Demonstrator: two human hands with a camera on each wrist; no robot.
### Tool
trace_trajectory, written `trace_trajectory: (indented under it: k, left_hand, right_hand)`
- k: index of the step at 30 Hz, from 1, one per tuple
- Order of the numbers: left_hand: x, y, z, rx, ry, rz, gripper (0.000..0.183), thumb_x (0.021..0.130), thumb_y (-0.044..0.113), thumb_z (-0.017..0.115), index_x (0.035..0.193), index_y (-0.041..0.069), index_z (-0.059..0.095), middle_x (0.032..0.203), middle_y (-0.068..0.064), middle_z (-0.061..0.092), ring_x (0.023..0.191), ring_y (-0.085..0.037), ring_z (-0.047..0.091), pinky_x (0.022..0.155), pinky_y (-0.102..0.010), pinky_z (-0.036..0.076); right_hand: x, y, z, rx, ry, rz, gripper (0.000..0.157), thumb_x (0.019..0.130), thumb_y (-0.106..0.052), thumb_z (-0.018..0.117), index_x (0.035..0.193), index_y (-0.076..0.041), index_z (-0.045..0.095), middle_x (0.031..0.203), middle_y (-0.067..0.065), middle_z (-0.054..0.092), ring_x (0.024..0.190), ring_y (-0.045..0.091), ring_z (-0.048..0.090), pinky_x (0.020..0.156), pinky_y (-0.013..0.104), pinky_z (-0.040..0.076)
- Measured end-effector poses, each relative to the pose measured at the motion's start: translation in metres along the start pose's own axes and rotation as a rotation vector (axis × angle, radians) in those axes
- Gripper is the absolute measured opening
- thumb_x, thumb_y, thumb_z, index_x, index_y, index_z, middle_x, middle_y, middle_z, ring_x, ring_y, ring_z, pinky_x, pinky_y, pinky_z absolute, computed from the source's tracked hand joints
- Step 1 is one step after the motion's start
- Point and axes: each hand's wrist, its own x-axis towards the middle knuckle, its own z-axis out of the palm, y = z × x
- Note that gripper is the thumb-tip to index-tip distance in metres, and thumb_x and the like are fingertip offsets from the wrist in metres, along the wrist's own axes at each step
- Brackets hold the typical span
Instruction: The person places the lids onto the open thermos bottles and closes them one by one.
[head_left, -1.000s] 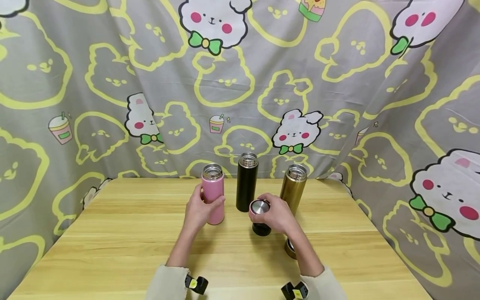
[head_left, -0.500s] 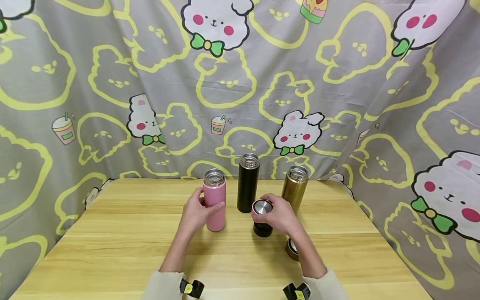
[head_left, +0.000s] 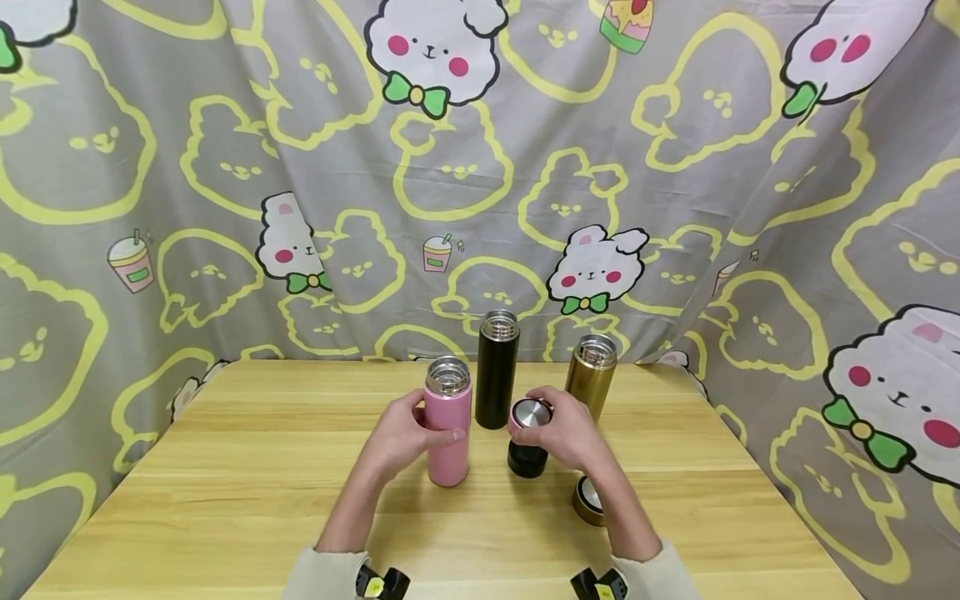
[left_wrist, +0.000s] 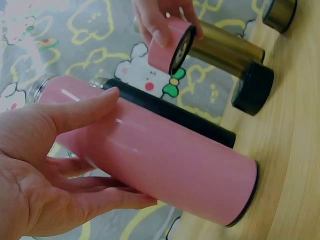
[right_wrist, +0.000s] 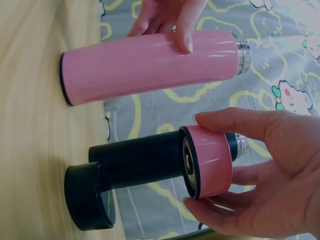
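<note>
My left hand (head_left: 401,435) grips a pink thermos bottle (head_left: 447,429) around its side. The bottle is upright and lidless, its steel mouth showing. In my right hand (head_left: 564,429) is the pink lid (right_wrist: 212,162), pinched by its side between thumb and fingers, steel top upward. The right wrist view shows the lid's underside with its dark rim. Below the lid, a black lid (head_left: 527,460) stands on the table. Behind it stands a lidless black thermos (head_left: 496,375). A lidless gold thermos (head_left: 592,377) is behind my right hand, partly hidden by it.
A gold lid (head_left: 589,502) lies on the wooden table (head_left: 225,467), partly hidden by my right forearm in the head view. A grey patterned curtain (head_left: 465,125) hangs behind the table and along its sides.
My left hand has brought the pink thermos nearer to me and to the right, toward the pink lid. The right hand still holds the lid and has shifted slightly right.
</note>
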Motion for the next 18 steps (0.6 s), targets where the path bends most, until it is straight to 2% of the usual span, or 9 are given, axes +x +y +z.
trace_trajectory:
  k: [3,9,13,18]
  left_hand:
    - [-0.004,0.003,0.003,-0.022,-0.064,0.014,0.063,0.072,0.013,0.091,0.128,0.005,0.063,0.110,-0.012,0.073,0.100,-0.024,0.070,0.090,-0.045,0.057]
    - [-0.010,0.009,0.010,0.005,-0.161,0.057,0.062,0.073,0.014,0.090,0.128,0.005,0.062,0.105,-0.010,0.072,0.095,-0.020,0.068,0.086,-0.040,0.057]
    - [-0.012,0.010,0.017,-0.023,-0.211,0.083,0.064,0.075,0.014,0.089,0.131,0.005,0.060,0.109,-0.011,0.073,0.100,-0.020,0.069,0.089,-0.040,0.057]
    - [-0.012,0.010,0.024,-0.093,-0.275,0.086,0.065,0.077,0.012,0.088,0.134,0.005,0.058,0.118,-0.012,0.072,0.108,-0.023,0.069,0.093,-0.041,0.056]
  right_hand:
    - [0.000,0.000,-0.003,0.001,-0.005,0.003,0.060,0.069,-0.028,0.089,0.122,-0.009,0.068,0.112,0.009,0.070,0.095,0.022,0.064,0.080,0.038,0.053]
    - [-0.001,0.000,-0.010,0.001,-0.008,-0.006,0.063,0.071,-0.027,0.087,0.127,-0.008,0.066,0.117,0.011,0.068,0.102,0.025,0.063,0.083,0.040,0.053]
    - [-0.002,-0.001,-0.014,0.013,0.006,-0.010,0.066,0.073,-0.028,0.086,0.131,-0.008,0.064,0.120,0.012,0.068,0.104,0.026,0.064,0.085,0.041,0.053]
    - [-0.005,-0.004,-0.021,0.034,0.063,-0.031,0.065,0.075,-0.028,0.086,0.133,-0.007,0.063,0.123,0.014,0.069,0.105,0.028,0.066,0.089,0.045,0.054]
